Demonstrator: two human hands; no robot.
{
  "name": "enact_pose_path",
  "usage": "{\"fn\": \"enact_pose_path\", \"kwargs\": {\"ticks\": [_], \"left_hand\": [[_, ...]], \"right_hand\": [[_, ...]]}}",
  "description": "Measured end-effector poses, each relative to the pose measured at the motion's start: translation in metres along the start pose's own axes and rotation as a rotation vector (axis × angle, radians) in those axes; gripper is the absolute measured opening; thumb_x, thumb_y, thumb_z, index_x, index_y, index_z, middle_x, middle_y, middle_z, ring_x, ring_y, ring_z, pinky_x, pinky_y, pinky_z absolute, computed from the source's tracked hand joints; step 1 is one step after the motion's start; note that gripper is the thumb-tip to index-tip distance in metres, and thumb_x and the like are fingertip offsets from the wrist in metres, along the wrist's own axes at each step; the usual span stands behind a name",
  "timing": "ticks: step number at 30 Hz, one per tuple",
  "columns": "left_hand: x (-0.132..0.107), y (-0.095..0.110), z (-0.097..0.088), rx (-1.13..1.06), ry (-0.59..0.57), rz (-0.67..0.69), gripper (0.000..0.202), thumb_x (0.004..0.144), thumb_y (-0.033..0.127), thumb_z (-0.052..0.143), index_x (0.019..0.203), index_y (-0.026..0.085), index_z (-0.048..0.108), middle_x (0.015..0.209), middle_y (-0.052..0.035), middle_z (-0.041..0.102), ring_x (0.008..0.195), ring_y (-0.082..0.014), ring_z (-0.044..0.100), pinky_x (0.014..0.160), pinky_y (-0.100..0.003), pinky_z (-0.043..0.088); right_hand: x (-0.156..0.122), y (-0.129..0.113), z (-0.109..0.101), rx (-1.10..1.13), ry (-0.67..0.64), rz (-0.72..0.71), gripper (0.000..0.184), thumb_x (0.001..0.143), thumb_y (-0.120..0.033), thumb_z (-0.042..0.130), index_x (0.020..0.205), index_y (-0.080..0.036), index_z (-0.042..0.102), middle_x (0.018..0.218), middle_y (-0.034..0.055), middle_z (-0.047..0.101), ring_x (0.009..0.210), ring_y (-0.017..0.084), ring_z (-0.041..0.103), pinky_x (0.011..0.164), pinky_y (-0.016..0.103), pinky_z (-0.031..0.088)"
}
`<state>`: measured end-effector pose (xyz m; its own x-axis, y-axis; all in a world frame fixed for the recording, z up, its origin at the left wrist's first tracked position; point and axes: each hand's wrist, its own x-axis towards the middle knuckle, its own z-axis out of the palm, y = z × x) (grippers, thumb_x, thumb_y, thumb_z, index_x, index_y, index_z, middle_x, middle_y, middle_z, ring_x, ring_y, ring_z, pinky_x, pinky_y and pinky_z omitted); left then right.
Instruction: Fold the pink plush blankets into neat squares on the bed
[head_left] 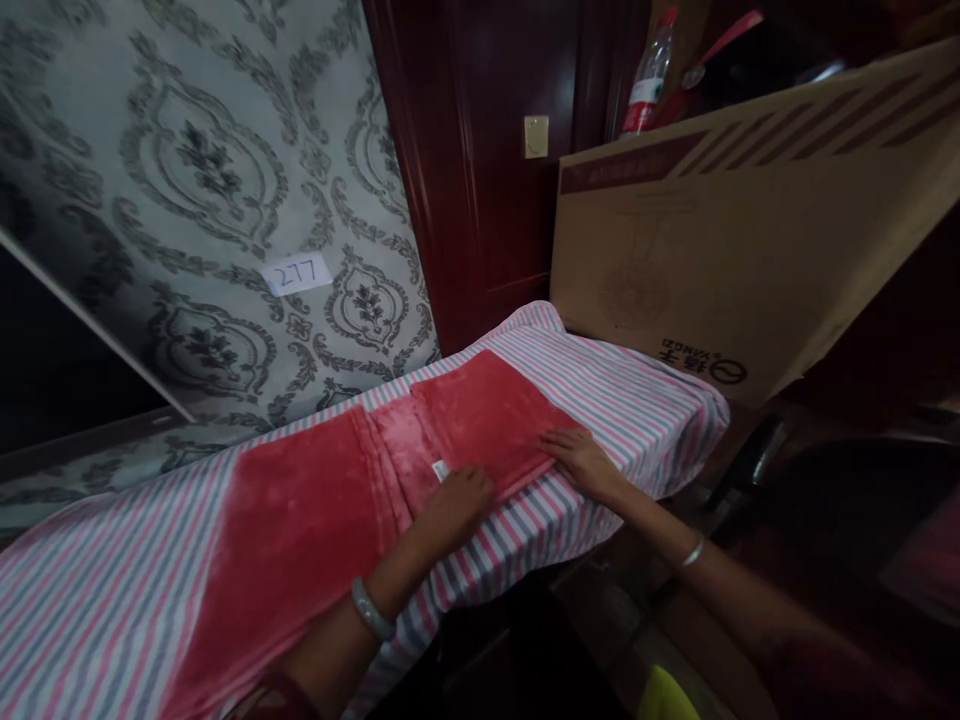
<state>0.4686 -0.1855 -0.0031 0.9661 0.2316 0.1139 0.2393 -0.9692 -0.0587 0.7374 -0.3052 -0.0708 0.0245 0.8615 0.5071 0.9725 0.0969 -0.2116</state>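
Observation:
A red plush cloth [300, 500] lies on the striped bed sheet, with both ends folded in toward a paler pink strip in the middle. A small white label [440, 470] shows at the edge of the right-hand fold. My left hand [465, 498] has its fingers curled at the near edge of that fold, just beside the label; the fingertips are partly hidden. On the right corner of the cloth rests my right hand [583, 462], its fingers stretched out over the fabric.
The striped sheet [622, 390] covers a long, narrow surface against a patterned wall. A large cardboard box [750, 230] stands at its far right end, with a plastic bottle [649, 80] behind. A dark screen [60, 350] is at left, a dark chair [832, 500] at right.

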Motion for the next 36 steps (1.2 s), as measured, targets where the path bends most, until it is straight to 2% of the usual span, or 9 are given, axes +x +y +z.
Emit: {"fn": "enact_pose_path", "kwargs": {"ticks": [5, 8, 11, 15, 18, 20, 24, 29, 36], "left_hand": [[0.003, -0.013, -0.010, -0.277, 0.012, -0.005, 0.018, 0.093, 0.031, 0.053, 0.096, 0.021, 0.068, 0.098, -0.0077, 0.070, 0.092, -0.0213, 0.064, 0.083, -0.033, 0.049], [0.033, -0.044, -0.025, -0.405, 0.137, -0.219, 0.031, 0.096, 0.026, 0.041, 0.102, 0.022, 0.071, 0.103, -0.0077, 0.073, 0.099, -0.0209, 0.066, 0.092, -0.033, 0.050], [0.073, -0.083, -0.030, -0.371, 0.220, -0.428, 0.042, 0.093, 0.017, 0.040, 0.128, 0.017, 0.064, 0.133, -0.0116, 0.065, 0.127, -0.0226, 0.058, 0.112, -0.037, 0.041], [0.106, -0.124, -0.014, -0.262, 0.209, -0.563, 0.058, 0.092, 0.025, 0.048, 0.148, 0.010, 0.046, 0.159, -0.0205, 0.039, 0.151, -0.0332, 0.028, 0.124, -0.055, 0.019], [0.107, -0.141, 0.015, -0.125, 0.051, -0.643, 0.064, 0.096, 0.043, 0.047, 0.154, 0.016, 0.040, 0.165, -0.0199, 0.026, 0.155, -0.0368, 0.016, 0.121, -0.064, 0.017], [0.102, -0.148, 0.035, -0.039, -0.027, -0.657, 0.064, 0.098, 0.050, 0.039, 0.156, 0.022, 0.036, 0.167, -0.0178, 0.022, 0.155, -0.0346, 0.014, 0.120, -0.063, 0.019], [0.098, -0.154, 0.053, -0.016, -0.022, -0.646, 0.066, 0.099, 0.055, 0.033, 0.158, 0.023, 0.032, 0.167, -0.0183, 0.019, 0.156, -0.0339, 0.012, 0.120, -0.061, 0.020], [0.101, -0.148, 0.038, -0.071, -0.066, -0.659, 0.069, 0.099, 0.056, 0.034, 0.158, 0.022, 0.031, 0.168, -0.0180, 0.016, 0.156, -0.0346, 0.009, 0.121, -0.061, 0.017], [0.110, -0.147, 0.015, -0.078, -0.015, -0.667, 0.061, 0.100, 0.053, 0.027, 0.152, 0.026, 0.043, 0.162, -0.0131, 0.036, 0.151, -0.0333, 0.027, 0.120, -0.062, 0.022]], "right_hand": [[0.007, -0.008, -0.016, 0.120, 0.002, 0.023, 0.036, 0.095, -0.035, 0.051, 0.119, -0.021, 0.073, 0.120, 0.0111, 0.073, 0.113, 0.028, 0.066, 0.100, 0.044, 0.050], [0.044, -0.026, -0.024, 0.148, 0.029, 0.084, 0.040, 0.101, -0.040, 0.043, 0.119, -0.021, 0.073, 0.115, 0.0107, 0.074, 0.108, 0.026, 0.067, 0.099, 0.043, 0.050], [0.084, -0.052, -0.015, 0.125, -0.035, 0.023, 0.046, 0.100, -0.044, 0.048, 0.135, -0.021, 0.065, 0.136, 0.0126, 0.064, 0.131, 0.030, 0.054, 0.113, 0.052, 0.037], [0.101, -0.085, 0.013, 0.127, -0.310, -0.050, 0.071, 0.091, -0.059, 0.060, 0.154, -0.032, 0.043, 0.164, 0.0101, 0.031, 0.152, 0.038, 0.020, 0.118, 0.067, 0.018], [0.093, -0.093, 0.029, 0.159, -0.440, -0.059, 0.076, 0.090, -0.063, 0.060, 0.157, -0.038, 0.035, 0.167, 0.0072, 0.022, 0.155, 0.038, 0.010, 0.119, 0.068, 0.010], [0.088, -0.093, 0.033, 0.181, -0.455, -0.044, 0.075, 0.091, -0.063, 0.058, 0.157, -0.040, 0.034, 0.167, 0.0062, 0.021, 0.155, 0.036, 0.006, 0.120, 0.067, 0.007], [0.087, -0.088, 0.034, 0.216, -0.472, -0.028, 0.076, 0.090, -0.065, 0.059, 0.157, -0.040, 0.033, 0.168, 0.0057, 0.021, 0.155, 0.036, 0.003, 0.119, 0.068, 0.005], [0.090, -0.087, 0.032, 0.202, -0.479, -0.037, 0.075, 0.091, -0.063, 0.057, 0.158, -0.039, 0.032, 0.168, 0.0065, 0.019, 0.155, 0.036, 0.004, 0.119, 0.067, 0.003], [0.088, -0.113, 0.020, 0.232, -0.538, 0.025, 0.071, 0.093, -0.063, 0.054, 0.156, -0.036, 0.038, 0.167, 0.0088, 0.019, 0.155, 0.036, 0.005, 0.119, 0.068, 0.004]]}}
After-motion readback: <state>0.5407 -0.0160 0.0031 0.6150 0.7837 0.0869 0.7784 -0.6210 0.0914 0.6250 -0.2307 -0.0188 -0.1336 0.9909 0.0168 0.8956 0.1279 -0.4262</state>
